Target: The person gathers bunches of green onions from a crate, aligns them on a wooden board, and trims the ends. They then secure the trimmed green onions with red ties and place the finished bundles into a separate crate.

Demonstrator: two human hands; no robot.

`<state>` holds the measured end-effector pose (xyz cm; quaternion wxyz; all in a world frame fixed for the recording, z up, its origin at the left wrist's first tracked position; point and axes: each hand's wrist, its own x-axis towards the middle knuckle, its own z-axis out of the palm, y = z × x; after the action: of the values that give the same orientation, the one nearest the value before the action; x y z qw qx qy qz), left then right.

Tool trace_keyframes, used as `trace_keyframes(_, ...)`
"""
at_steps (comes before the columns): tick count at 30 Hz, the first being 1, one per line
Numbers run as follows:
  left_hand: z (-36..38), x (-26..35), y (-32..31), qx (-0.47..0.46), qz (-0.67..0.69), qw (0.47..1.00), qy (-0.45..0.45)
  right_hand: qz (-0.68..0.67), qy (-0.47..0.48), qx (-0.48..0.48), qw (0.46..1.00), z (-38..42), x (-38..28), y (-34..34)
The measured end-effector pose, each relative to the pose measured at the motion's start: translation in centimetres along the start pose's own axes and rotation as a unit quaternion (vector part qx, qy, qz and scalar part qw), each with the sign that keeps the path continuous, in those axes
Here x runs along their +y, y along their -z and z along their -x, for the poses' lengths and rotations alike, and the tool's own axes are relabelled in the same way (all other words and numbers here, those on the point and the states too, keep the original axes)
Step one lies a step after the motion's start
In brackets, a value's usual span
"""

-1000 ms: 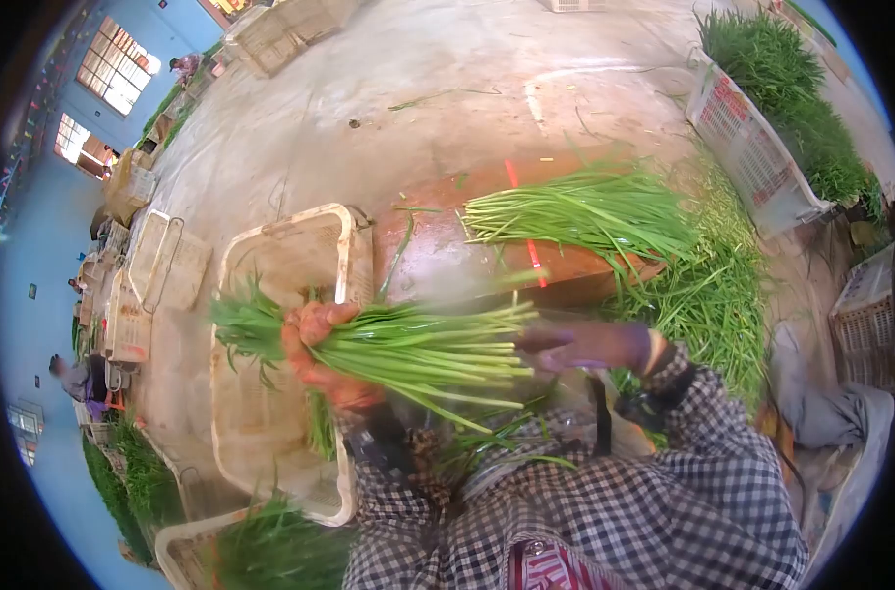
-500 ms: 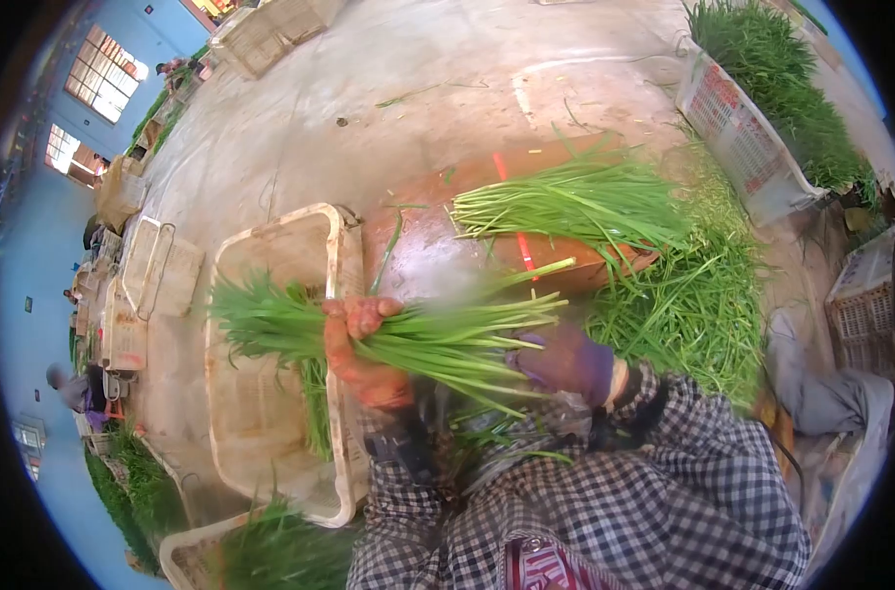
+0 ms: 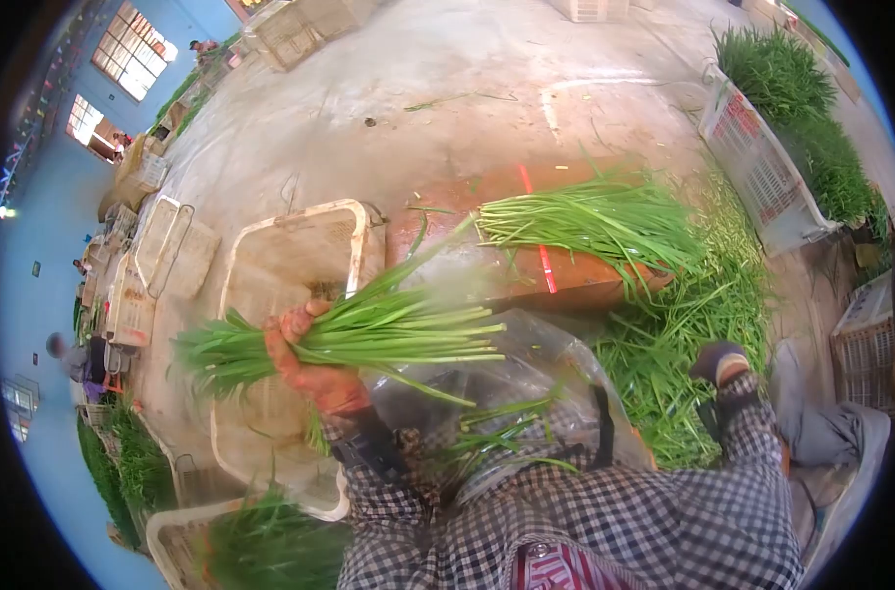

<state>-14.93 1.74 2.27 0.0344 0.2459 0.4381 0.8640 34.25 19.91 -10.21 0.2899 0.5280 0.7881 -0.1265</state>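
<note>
My left hand [image 3: 315, 364], in an orange-stained glove, is wrapped around a bunch of long green stalks [image 3: 398, 329]. The leafy ends point left and the pale cut ends point right. My right hand [image 3: 720, 362], in a dark purple glove, is off to the right over the heap of loose green leaves [image 3: 664, 403]; its fingers are too small and blurred to read. Another bunch of stalks [image 3: 585, 221] lies on the reddish-brown board [image 3: 526, 285] by a red strap [image 3: 547, 267]. A few loose stalks rest on the clear plastic [image 3: 556, 354] over my lap.
An upright white crate [image 3: 361, 246] stands at the left, with a crate of greens [image 3: 162, 536] below it. Another filled crate [image 3: 762, 157] is at the upper right. A grey-clothed leg [image 3: 821, 433] is at the right. People sit far left.
My right hand has left the bunch and moved right, over the leaf heap. My left hand has shifted slightly left, still holding the stalks. The camera view has shifted a little.
</note>
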Motion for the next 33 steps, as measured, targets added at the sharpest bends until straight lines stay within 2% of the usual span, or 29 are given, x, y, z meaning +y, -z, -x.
trace_keyframes(1,0.0,0.1,-0.5,0.001,0.046,0.999,0.027,-0.011,0.02,-0.017,1.0,0.8,0.0,0.5)
trace_keyframes(2,0.0,0.0,-1.0,0.0,0.092,0.994,0.056,-0.017,0.082,0.072,0.994,1.9,-1.7,1.6)
trace_keyframes(3,0.4,0.0,-1.9,-0.006,0.116,0.99,0.08,-0.242,0.118,0.028,0.963,3.1,-4.1,3.5)
trace_keyframes(4,0.8,0.0,-2.7,-0.01,0.139,0.985,0.103,-0.454,0.147,-0.012,0.879,4.3,-6.8,6.2)
trace_keyframes(5,1.6,0.3,-4.1,-0.018,0.138,0.983,0.116,-0.529,0.269,-0.135,0.793,5.6,-9.6,9.2)
trace_keyframes(6,2.2,0.4,-5.2,-0.027,0.137,0.982,0.129,-0.451,0.408,-0.099,0.788,4.5,-11.8,8.3)
trace_keyframes(7,2.8,0.3,-5.9,-0.032,0.125,0.981,0.145,-0.381,0.534,-0.046,0.753,3.4,-14.1,7.3)
trace_keyframes(8,3.4,0.3,-6.2,-0.038,0.112,0.98,0.16,-0.597,0.493,-0.318,0.548,4.4,-17.5,8.4)
trace_keyframes(9,3.9,0.2,-6.4,-0.043,0.099,0.979,0.173,-0.628,0.515,-0.324,0.484,5.4,-20.6,9.2)
trace_keyframes(10,4.4,0.0,-6.6,-0.081,0.074,0.987,0.12,-0.654,0.537,-0.33,0.418,6.2,-23.0,9.7)
trace_keyframes(12,5.7,2.3,-8.4,-0.077,0.164,0.952,0.246,-0.699,0.543,-0.327,0.332,6.4,-25.9,9.7)
trace_keyframes(14,7.0,2.2,-7.4,-0.105,0.159,0.946,0.262,-0.739,0.557,-0.307,0.224,6.4,-28.0,10.8)
trace_keyframes(15,7.8,0.2,-5.1,-0.135,0.113,0.96,0.216,-0.756,0.567,-0.286,0.16,6.9,-28.8,12.0)
trace_keyframes(17,9.1,-0.7,-4.2,-0.171,-0.021,0.978,0.118,-0.784,0.56,-0.255,0.088,6.9,-29.3,12.5)
trace_keyframes(20,10.7,-0.6,-3.8,-0.193,-0.258,0.946,-0.025,-0.816,0.522,-0.239,0.067,6.4,-29.4,11.4)
trace_keyframes(22,11.2,-1.3,-3.0,-0.185,-0.247,0.951,-0.004,-0.82,0.508,-0.257,0.057,6.5,-29.2,11.1)
trace_keyframes(25,12.4,-2.2,-2.6,-0.225,-0.125,0.966,0.007,-0.883,0.402,-0.197,0.137,4.4,-29.2,9.7)
trace_keyframes(27,11.9,-2.1,-3.1,-0.289,0.032,0.944,0.156,-0.868,0.421,-0.245,0.098,2.8,-28.5,10.3)
trace_keyframes(28,10.9,-1.7,-3.3,-0.32,0.127,0.889,0.301,-0.859,0.43,-0.267,0.078,2.1,-28.2,10.8)
trace_keyframes(29,10.0,-1.3,-3.5,-0.339,0.159,0.84,0.393,-0.866,0.422,-0.251,0.093,1.8,-27.8,11.2)
trace_keyframes(31,9.4,-1.3,-2.8,-0.387,0.084,0.809,0.433,-0.88,0.403,-0.22,0.125,1.8,-27.0,11.9)
trace_keyframes(32,9.1,-1.4,-1.9,-0.417,0.022,0.807,0.418,-0.888,0.4,-0.193,0.117,2.3,-26.7,12.5)
trace_keyframes(33,8.8,-1.3,-0.5,-0.444,-0.043,0.808,0.386,-0.883,0.407,-0.189,0.141,2.1,-26.5,12.5)
